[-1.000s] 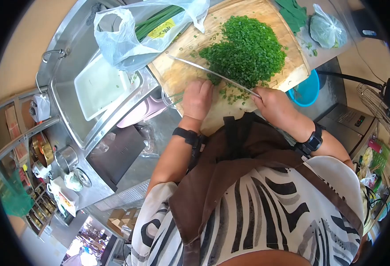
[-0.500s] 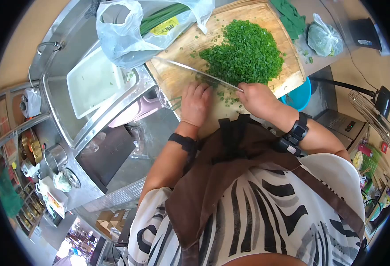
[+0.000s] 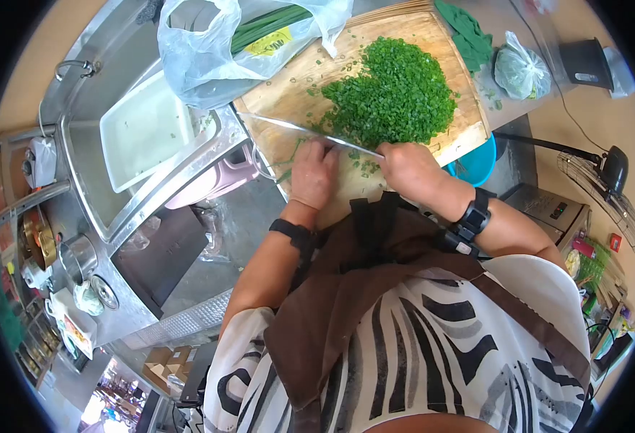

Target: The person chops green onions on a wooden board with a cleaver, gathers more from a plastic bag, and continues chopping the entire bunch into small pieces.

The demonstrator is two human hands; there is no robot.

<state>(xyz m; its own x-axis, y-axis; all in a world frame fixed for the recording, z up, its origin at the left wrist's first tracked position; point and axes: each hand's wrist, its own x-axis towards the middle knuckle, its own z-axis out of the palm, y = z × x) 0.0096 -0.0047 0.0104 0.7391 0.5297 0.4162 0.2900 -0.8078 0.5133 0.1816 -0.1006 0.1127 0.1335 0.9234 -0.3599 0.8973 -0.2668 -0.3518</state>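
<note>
Steel is running just beyond the fingertips of the left hand (image 3: 313, 175), which is pressing flat, fingers curled, on a few green stalks (image 3: 293, 155) on the wooden board (image 3: 288, 90). The right hand (image 3: 407, 167) is clenching the handle of the knife (image 3: 310, 132), whose long blade is lying crosswise, reaching away leftward past the left hand's knuckles. Beyond the blade, the chopped greens (image 3: 389, 90) are sitting heaped.

Bright, even daylight; soft shadows. Strong fisheye distortion with black vignette at edges. Centre sharp, periphery slightly blurred.
</note>
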